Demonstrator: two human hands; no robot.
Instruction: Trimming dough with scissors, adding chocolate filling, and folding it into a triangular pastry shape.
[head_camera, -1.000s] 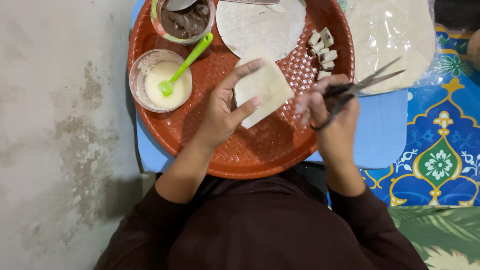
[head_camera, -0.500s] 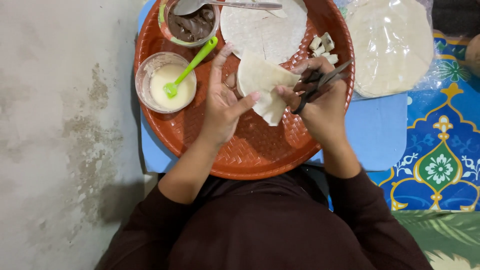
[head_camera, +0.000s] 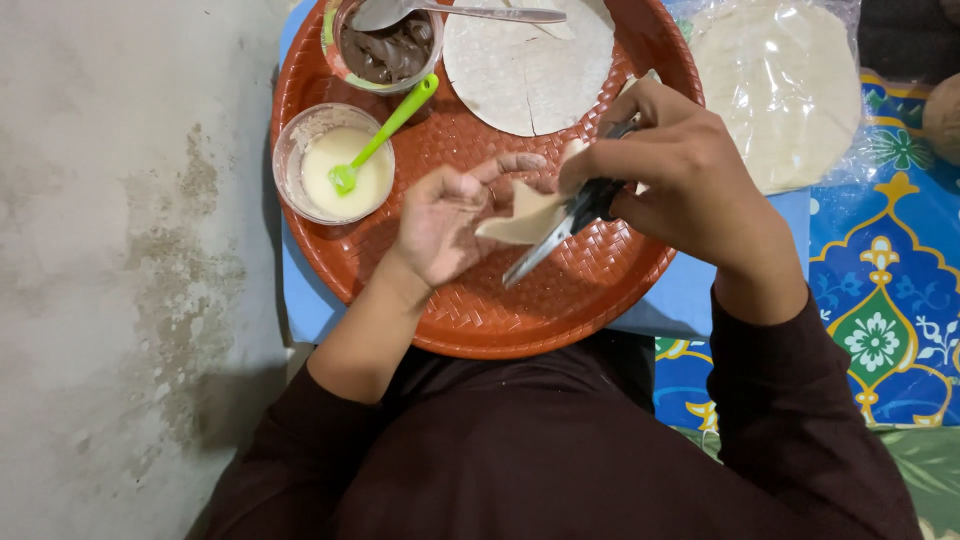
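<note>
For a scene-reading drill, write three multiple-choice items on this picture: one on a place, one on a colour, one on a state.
1. Where does the small spatula rest?
A. in the bowl of pale batter
B. in the brown paste
C. on the floor

2. What colour is the woven tray?
A. blue
B. orange-red
C. white

3. What does the right hand hold?
A. a spoon
B. nothing
C. scissors at the wrapper piece in the left hand

Key: 1 A, its green head lies in the batter; 2 B, the weave is orange-red; 3 C, the blades meet the pale piece.
</note>
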